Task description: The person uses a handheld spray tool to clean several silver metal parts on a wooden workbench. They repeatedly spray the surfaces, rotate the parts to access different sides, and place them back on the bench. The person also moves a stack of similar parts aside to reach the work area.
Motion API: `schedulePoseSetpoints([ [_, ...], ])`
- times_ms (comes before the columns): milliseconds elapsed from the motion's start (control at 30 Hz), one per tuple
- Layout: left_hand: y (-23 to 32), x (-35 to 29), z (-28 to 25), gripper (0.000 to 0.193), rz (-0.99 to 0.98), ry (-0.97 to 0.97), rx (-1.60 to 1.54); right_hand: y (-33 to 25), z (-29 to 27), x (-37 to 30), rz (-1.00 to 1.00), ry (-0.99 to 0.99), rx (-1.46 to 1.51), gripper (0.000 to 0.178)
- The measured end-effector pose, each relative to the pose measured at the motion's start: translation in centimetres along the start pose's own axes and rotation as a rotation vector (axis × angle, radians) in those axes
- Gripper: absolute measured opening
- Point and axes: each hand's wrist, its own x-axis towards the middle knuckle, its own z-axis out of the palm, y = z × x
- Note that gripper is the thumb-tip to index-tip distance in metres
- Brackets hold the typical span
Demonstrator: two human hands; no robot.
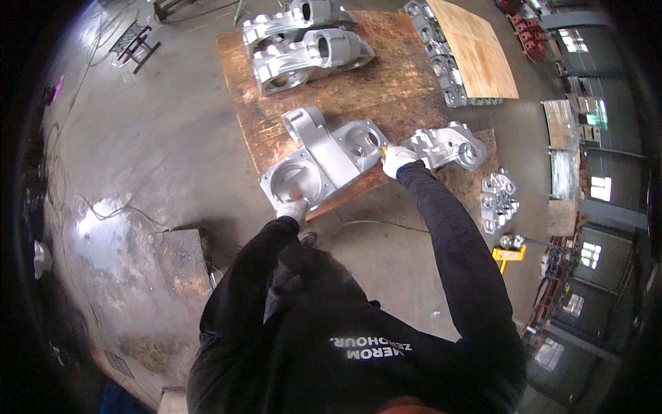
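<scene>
A large silver metal casting (324, 160), with two square flanges around round openings and a tube-shaped arm, lies on a worn wooden board (258, 131). My left hand (293, 209), in a white glove, is closed over its near left flange, with fingers at the wide bore. At the corner of the right flange, my right hand (398, 160), also gloved, is closed on the edge. A small orange spot shows by its fingertips; I cannot make out what it is. Just right of that hand sits another silver casting (452, 146).
Two more castings (310, 58) stand at the far end of the board. A plywood sheet (476, 48) covers several castings at the far right. Smaller castings (498, 200) and a yellow sign (509, 254) are to the right. Cables (89, 69) cross the floor at left.
</scene>
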Motion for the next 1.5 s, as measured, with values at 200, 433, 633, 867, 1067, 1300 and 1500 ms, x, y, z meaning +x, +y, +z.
schedulePoseSetpoints([
  [200, -3.0, -1.6, -0.2, 0.036, 0.040, 0.049, 0.032, 1.5, 1.5, 0.4, -0.012, -0.096, -0.004, 0.043],
  [433, -2.7, -11.6, 2.7, 0.072, -0.003, 0.572, -0.163, 3.2, 0.3, -5.9, -0.004, 0.049, -0.029, 0.043],
  [633, -9.0, -24.0, 13.2, 0.042, -0.463, 0.573, -0.642, 4.3, 2.2, -9.2, 0.028, 0.196, 0.110, 0.046],
  [867, -13.1, -37.3, 18.9, 0.039, -0.876, 0.350, -0.516, -2.9, 6.8, -20.2, -0.223, 0.388, 0.414, 0.047],
  [1067, -16.6, -30.8, 15.6, 0.065, -0.748, 0.463, -0.537, -11.4, 11.2, -20.3, -0.300, 0.190, 0.143, 0.038],
  [1300, -20.3, -25.5, 4.8, 0.064, -0.234, 0.677, -0.987, -17.3, 11.3, -15.7, -0.390, 0.409, -0.068, 0.030],
  [1500, -31.3, -26.8, 9.4, 0.044, -0.483, 0.481, -0.792, -19.1, 8.8, -16.5, -0.268, 0.280, -0.193, 0.033],
])
